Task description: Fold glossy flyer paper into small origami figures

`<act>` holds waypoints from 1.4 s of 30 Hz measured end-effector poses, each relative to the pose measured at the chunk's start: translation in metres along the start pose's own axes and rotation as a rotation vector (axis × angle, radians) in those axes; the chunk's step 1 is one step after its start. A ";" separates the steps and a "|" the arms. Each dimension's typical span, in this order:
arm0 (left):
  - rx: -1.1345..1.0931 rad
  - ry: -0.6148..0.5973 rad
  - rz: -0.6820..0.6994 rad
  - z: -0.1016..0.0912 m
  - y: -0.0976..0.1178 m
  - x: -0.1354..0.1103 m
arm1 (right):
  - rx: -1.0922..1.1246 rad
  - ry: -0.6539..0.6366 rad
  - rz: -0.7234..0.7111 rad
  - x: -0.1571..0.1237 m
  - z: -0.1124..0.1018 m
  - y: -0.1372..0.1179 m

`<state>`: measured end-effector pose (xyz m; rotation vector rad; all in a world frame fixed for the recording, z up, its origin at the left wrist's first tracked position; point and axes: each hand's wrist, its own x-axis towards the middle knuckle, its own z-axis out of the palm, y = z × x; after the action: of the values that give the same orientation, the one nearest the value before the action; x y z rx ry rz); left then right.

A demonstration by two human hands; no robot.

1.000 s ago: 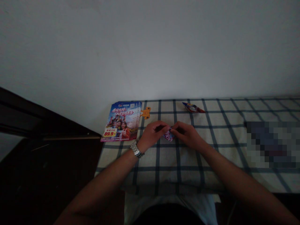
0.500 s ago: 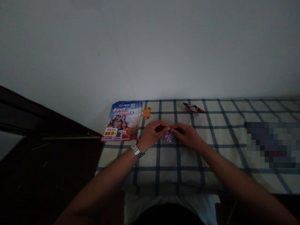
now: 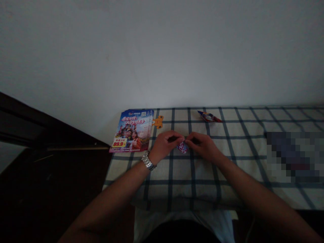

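Observation:
My left hand [image 3: 164,145] and my right hand [image 3: 204,145] meet over a checked cloth [image 3: 227,168]. Both pinch a small folded piece of coloured paper [image 3: 182,147], blue, red and white, which rests on the cloth between the fingertips. Most of the paper is hidden by my fingers. A metal watch [image 3: 147,161] sits on my left wrist.
A stack of colourful flyers [image 3: 131,130] lies at the cloth's far left corner, with a small orange paper shape [image 3: 158,122] beside it. Another folded coloured paper [image 3: 209,116] lies near the wall. A blurred patch [image 3: 293,155] covers the right. Dark wooden furniture [image 3: 37,135] stands on the left.
Hardly anything has changed; both hands stay pinched on the folded paper, with only slight finger movement.

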<state>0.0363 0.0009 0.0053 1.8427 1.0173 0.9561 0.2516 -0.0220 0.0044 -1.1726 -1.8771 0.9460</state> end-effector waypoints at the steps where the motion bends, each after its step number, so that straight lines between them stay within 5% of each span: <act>1: -0.002 0.004 -0.001 0.000 0.000 0.000 | 0.003 0.014 0.000 0.000 -0.001 -0.001; 8: -0.051 0.018 -0.037 0.001 -0.002 0.000 | 0.055 0.118 0.040 0.001 -0.004 0.009; 34: 0.114 -0.068 0.010 -0.001 0.001 -0.002 | 0.015 0.057 -0.029 0.000 -0.001 0.008; 42: 0.004 -0.033 -0.056 0.001 -0.001 0.000 | 0.094 0.145 0.033 0.002 -0.005 0.007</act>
<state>0.0368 0.0009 0.0038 1.8177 1.0455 0.8881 0.2578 -0.0170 0.0014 -1.1863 -1.6861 0.9308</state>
